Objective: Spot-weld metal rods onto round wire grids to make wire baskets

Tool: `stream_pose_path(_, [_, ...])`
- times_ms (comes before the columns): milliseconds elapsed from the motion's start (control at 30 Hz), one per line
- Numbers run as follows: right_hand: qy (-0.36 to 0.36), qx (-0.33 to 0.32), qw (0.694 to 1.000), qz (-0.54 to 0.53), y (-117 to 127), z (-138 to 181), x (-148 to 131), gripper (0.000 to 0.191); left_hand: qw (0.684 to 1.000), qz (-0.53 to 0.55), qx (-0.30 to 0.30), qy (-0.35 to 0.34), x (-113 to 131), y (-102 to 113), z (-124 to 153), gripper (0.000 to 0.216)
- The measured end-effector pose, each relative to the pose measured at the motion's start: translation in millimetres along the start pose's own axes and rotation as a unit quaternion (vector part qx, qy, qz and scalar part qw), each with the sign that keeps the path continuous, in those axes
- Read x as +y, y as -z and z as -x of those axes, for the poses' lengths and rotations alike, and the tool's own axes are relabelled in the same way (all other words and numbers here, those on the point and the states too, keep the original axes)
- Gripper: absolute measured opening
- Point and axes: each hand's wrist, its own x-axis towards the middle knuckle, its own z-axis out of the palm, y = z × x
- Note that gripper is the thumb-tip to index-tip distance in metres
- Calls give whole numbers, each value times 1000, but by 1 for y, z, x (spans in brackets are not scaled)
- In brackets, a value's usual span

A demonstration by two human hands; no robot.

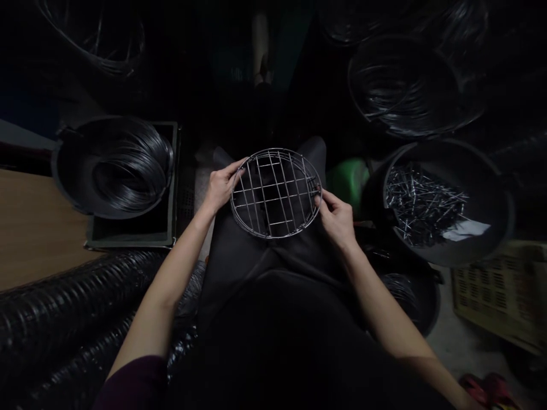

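Observation:
A round wire grid rack (276,192) rests over my lap, which is covered by a dark apron. My left hand (221,185) grips the rack's left rim, fingers curled round the ring. On the opposite rim my right hand (337,217) pinches the ring with thumb and fingers. The rack is held nearly flat, tilted slightly toward me.
A black tub of coiled wire rings (114,166) stands at the left on a dark tray beside a wooden surface (29,228). At the right a black tub (444,205) holds several short metal pins. More wire coils (405,91) sit behind. A stacked roll of rings (68,319) lies lower left, a beige crate (499,290) lower right.

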Motion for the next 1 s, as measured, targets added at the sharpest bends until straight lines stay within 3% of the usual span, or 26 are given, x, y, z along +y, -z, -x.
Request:
stream_pose_path(167, [62, 69, 990, 106, -4, 23, 3, 44, 1000, 13, 7, -21, -5, -6, 1, 45])
stream_pose_path(300, [102, -7, 975, 195, 4, 48, 0, 51, 1000, 23, 1, -6, -3, -8, 1, 39])
stream_pose_path(533, [121, -145, 945, 268, 17, 55, -2, 89, 999, 24, -12, -30, -5, -9, 1, 41])
stream_pose_path(800, [123, -175, 929, 303, 24, 52, -3, 109, 998, -17, -14, -63, -13, -10, -1, 52])
stream_pose_path(1000, [114, -113, 938, 308, 5, 53, 12, 116, 999, -12, -9, -34, -16, -15, -1, 52])
